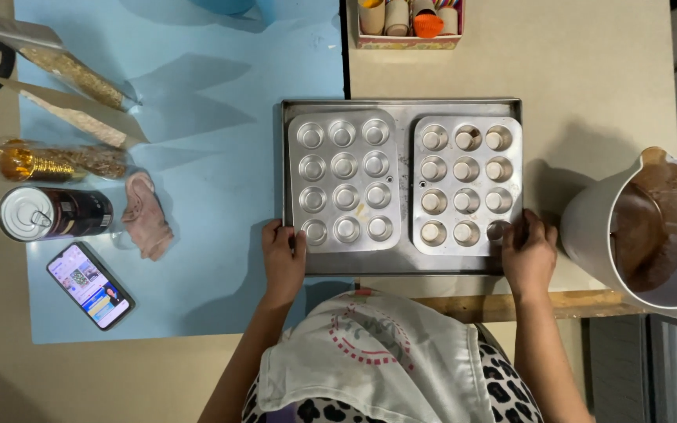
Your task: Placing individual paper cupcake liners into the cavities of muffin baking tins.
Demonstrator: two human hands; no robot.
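Both hands, left (283,254) and right (528,254), grip baking tray (401,265) edge; batter jug (644,227) right, can (52,213) left.

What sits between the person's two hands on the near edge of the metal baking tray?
Head view: between left hand and right hand, only the flat steel baking tray's bare near rim; both silver muffin tins sit beyond.

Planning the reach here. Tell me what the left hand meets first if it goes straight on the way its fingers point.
The left hand points up the picture, so it would first meet the left muffin tin on the baking tray; height is unclear.
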